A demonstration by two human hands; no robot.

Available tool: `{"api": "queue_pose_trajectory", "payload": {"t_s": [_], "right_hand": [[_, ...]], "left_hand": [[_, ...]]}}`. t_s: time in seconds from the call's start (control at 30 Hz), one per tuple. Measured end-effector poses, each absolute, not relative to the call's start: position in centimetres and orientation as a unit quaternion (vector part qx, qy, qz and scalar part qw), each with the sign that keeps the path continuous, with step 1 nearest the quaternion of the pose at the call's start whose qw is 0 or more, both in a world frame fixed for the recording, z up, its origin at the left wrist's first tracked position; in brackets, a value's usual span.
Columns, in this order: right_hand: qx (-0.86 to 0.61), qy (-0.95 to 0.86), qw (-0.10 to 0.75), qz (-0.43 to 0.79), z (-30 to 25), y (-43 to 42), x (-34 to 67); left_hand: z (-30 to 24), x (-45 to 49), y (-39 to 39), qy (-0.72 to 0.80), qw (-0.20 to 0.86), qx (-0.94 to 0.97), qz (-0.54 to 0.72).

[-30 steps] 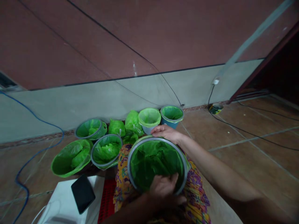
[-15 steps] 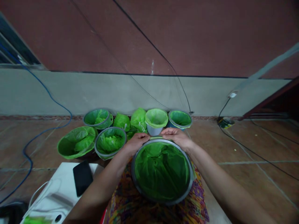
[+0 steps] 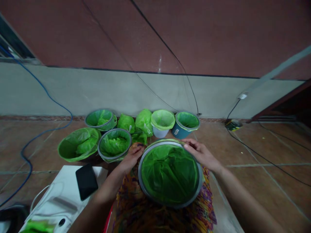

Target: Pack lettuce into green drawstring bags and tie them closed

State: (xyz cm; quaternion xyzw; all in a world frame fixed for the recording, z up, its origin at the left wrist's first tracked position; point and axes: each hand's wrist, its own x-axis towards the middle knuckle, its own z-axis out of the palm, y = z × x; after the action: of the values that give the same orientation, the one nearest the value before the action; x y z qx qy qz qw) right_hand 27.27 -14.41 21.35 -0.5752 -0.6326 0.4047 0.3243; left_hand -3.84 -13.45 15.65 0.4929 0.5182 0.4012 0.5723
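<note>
Green-lined bucket (image 3: 140, 176) has its far middle freshly bared: right hand (image 3: 200, 154), moved aside, pinches the edge; left hand (image 3: 132, 157), also shifted, half-curls alongside, hold unclear.

You can see bare forearms (image 3: 239, 186) flanking the green-lined bucket (image 3: 140, 173), left hand (image 3: 133, 153) beside its rim, right hand (image 3: 201, 153) thumbing it.

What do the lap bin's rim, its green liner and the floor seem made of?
Rim: probably smooth plastic, by its even grey, satin look; painted metal isn't ruled out. Green liner: thin, translucent plastic film, judging by its soft creases. Floor: likely ceramic tile, dull brown, with pale joint lines.
</note>
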Motion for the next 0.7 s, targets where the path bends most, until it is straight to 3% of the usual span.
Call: {"api": "queue_pose_trajectory", "payload": {"t_s": [0.2, 0.3, 0.47, 0.57, 0.7], "right_hand": [[-0.668, -0.669, 0.189, 0.265, 18.3, -19.4, 28.6], [-0.704, -0.646, 0.179, 0.234, 17.7, -19.9, 27.9], [-0.708, -0.609, 0.204, 0.293, 18.5, -17.4, 28.2], [-0.713, -0.562, 0.221, 0.356, 18.4, -15.7, 29.1], [-0.725, -0.516, 0.242, 0.387, 17.4, -15.0, 30.1]], "left_hand": [[14.0, -4.9, -16.8, 0.531, 0.492, 0.561, 0.402], [13.8, -4.3, -16.4, 0.565, 0.434, 0.568, 0.411], [14.1, -3.5, -14.3, 0.605, 0.381, 0.56, 0.418], [14.6, -2.7, -14.5, 0.607, 0.411, 0.521, 0.438], [14.6, -0.4, -16.8, 0.589, 0.55, 0.427, 0.41]]}}
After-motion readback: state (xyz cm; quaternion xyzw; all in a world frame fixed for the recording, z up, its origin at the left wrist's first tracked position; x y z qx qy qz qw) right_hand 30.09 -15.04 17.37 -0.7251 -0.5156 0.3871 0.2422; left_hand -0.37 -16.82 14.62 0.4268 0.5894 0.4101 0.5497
